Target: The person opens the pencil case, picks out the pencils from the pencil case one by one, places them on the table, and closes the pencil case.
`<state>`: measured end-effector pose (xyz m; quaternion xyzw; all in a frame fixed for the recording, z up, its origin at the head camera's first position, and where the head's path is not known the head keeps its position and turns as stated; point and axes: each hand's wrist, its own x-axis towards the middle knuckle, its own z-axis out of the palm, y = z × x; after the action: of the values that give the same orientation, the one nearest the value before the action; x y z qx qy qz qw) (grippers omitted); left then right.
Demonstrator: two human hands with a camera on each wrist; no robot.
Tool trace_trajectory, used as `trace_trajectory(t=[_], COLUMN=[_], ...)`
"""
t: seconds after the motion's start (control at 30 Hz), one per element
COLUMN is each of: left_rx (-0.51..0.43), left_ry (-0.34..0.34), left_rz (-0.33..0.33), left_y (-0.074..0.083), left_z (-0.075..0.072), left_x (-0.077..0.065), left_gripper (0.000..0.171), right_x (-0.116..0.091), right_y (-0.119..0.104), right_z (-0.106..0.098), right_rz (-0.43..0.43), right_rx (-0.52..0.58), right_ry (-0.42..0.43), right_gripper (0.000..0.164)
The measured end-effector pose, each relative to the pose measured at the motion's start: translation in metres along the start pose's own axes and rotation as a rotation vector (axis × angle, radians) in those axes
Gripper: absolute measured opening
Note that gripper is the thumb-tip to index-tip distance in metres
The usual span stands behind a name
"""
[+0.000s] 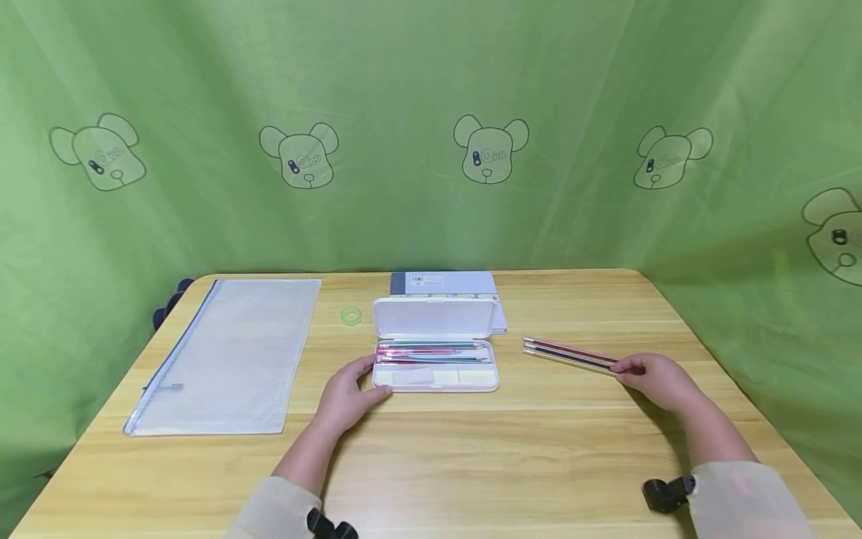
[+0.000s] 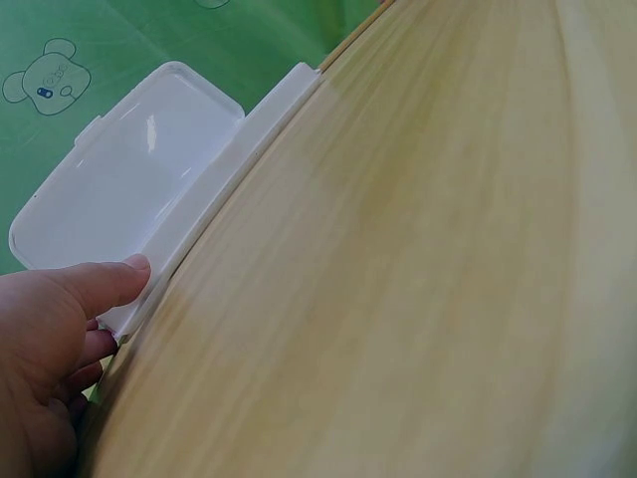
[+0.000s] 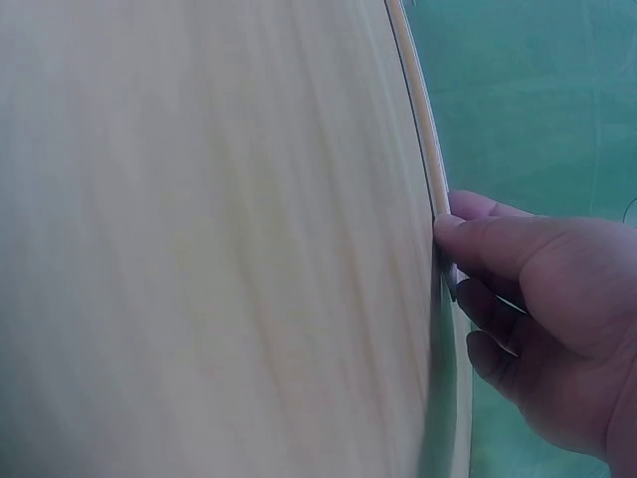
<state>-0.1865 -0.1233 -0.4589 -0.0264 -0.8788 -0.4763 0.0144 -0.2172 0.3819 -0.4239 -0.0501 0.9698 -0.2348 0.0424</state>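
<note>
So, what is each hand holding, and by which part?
The right hand pinches the loose pencils by their right ends; the left hand grips the pencil case at its left end.

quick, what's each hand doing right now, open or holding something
Left hand: closed, holding the left end of the open pencil box.
Right hand: closed, pinching the pencils at one end.

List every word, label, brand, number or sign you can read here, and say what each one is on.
"Qoo", or close to it: faint lettering on the bear heads of the green curtain; exact letters uncertain.
White label on the notebook, with what looks like a barcode: too small to read.
Pencils, pencil box, zip pouch: no readable text.
</note>
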Motion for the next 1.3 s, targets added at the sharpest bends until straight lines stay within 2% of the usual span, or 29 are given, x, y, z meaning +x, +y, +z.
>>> trace_trajectory(t=[0.23,0.37,0.53,0.77,0.97,1.3], left_rx=[-0.003,-0.003,-0.003,-0.006,0.006,0.006], left_ry=[-0.001,0.001,0.002,0.003,0.005,0.004], left_rz=[-0.003,-0.006,-0.005,-0.005,0.014,0.008], left_y=[0.0,0.0,0.001,0.001,0.002,0.002], left_z=[0.0,-0.001,-0.001,-0.001,-0.001,-0.001], left_x=[0.0,0.0,-0.001,-0.001,-0.001,-0.001], left_gripper=[0.065,0.065,0.065,0.064,0.064,0.064], right_x=[0.0,-0.001,0.0,0.01,0.02,0.038], right_y=[-0.001,-0.01,-0.03,-0.058,-0.085,-0.132], right_z=[0.0,0.001,0.006,0.018,0.028,0.053], right_rz=[0.01,0.021,0.012,-0.05,-0.07,-0.155], right_rx=[0.004,0.04,0.102,0.147,0.228,0.265], right_ry=[0.006,0.007,0.018,0.057,0.022,-0.022], right_gripper=[0.028,0.035,0.042,0.037,0.035,0.028])
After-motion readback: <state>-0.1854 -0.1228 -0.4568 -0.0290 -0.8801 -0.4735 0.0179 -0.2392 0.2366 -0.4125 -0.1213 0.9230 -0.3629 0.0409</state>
